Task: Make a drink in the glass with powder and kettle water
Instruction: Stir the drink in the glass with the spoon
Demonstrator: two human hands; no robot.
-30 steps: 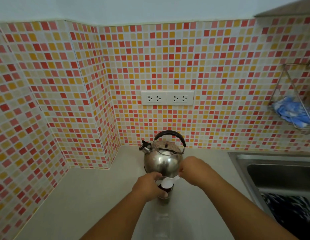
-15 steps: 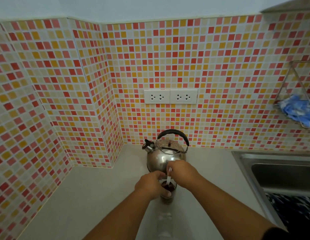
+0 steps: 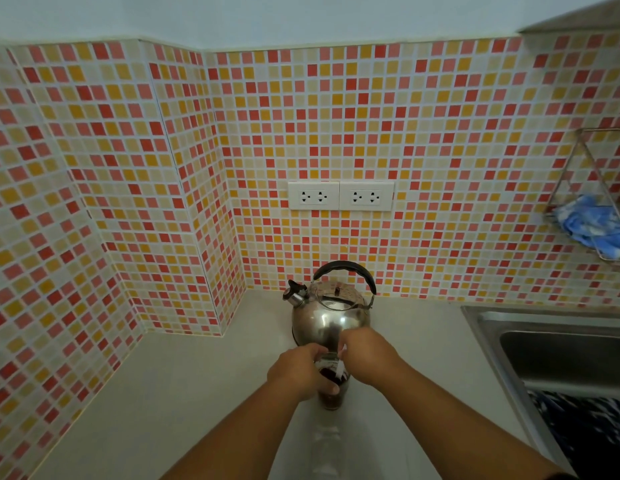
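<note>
since a second ago the right hand has come in from the side, and the white spoon now stands down inside the glass instead of lying above its rim. the right grip is closed on the spoon handle; the left hand is wrapped around the glass. the glass stands on the bench, just in front of the steel kettle, and holds dark liquid. i think the drink is at the stirring step, almost finished.
</note>
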